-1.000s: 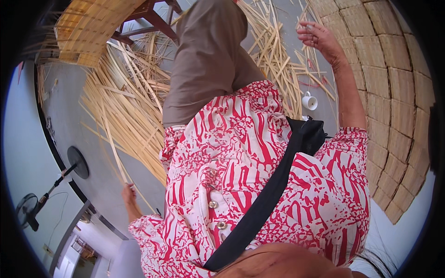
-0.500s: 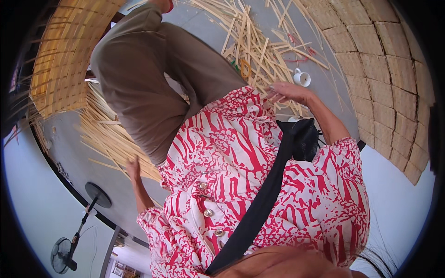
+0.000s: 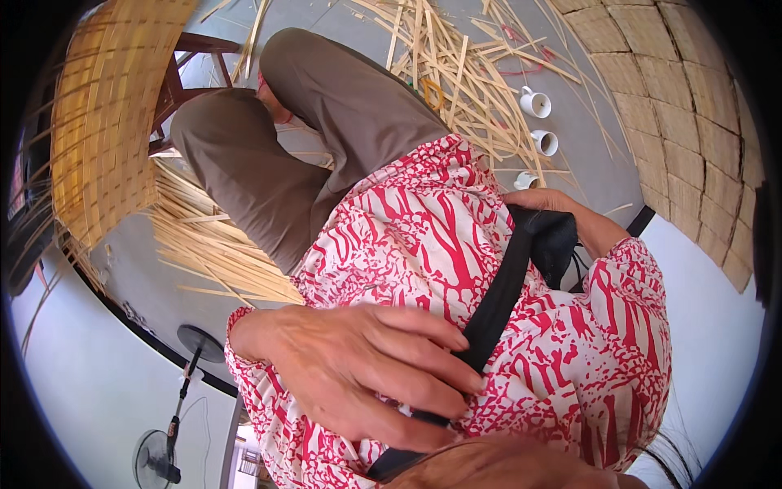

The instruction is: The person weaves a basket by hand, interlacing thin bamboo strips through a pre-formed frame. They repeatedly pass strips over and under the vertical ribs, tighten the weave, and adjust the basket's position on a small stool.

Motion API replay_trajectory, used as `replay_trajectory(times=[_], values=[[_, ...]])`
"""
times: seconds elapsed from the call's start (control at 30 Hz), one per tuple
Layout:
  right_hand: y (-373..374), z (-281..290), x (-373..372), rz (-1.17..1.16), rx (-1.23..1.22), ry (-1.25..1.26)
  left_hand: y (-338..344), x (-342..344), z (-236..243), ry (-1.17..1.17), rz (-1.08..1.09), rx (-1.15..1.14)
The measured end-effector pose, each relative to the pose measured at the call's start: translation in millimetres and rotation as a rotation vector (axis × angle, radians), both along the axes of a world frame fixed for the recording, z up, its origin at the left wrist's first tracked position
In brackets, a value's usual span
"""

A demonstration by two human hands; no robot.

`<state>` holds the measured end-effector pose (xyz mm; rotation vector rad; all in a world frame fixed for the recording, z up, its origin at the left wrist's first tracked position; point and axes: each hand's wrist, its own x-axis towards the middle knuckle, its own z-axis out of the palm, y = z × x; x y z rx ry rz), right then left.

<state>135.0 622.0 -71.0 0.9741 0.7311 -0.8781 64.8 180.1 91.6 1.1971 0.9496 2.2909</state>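
Across the chest, the left hand lies with fingers loosely parted over the black strap; a hurried pull might snag a finger under it. The right hand, by the black bag, hides its fingers, so I cannot tell their state; a careless sweep could knock 1 of 3 white mugs. Around, left to right: yellow woven panel, standing fan, pale strips littering grey floor, brownish woven panels.
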Motion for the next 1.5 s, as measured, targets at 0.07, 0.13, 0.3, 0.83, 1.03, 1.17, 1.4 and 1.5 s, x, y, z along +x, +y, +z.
replay_trajectory(times=[0.07, 0.13, 0.3, 0.83, 1.03, 1.17, 1.4, 1.5], values=[[-1.6, 11.9, 0.0, -0.009, 0.021, -0.038, 2.0, -13.4, -0.6, 0.047, -0.094, 0.065], [-4.8, 21.6, -0.1, -0.007, 0.041, -0.062, -1.7, -18.7, -1.0, 0.092, -0.053, 0.081], [-14.3, 52.7, -12.9, 0.050, 0.089, -0.065, -22.8, -23.9, 14.2, 0.220, -0.005, 0.145], [-54.5, 102.4, -57.9, 0.799, -0.245, 0.556, -76.9, -3.1, 20.6, 0.452, -0.095, 0.365], [-3.1, 72.8, -27.7, 1.079, -0.468, 0.764, -92.3, 5.8, 18.6, 0.368, -0.059, 0.376], [-29.1, 97.0, -38.3, 0.839, -0.308, 0.771, -95.8, 9.3, 13.8, 0.266, -0.022, 0.370], [-40.5, 92.4, -29.5, 0.506, 0.046, 0.372, -96.4, -9.4, 14.2, 0.154, -0.009, 0.355], [-57.2, 98.0, -41.1, 0.410, 0.066, 0.305, -94.8, -12.1, 16.6, 0.127, -0.009, 0.362]])
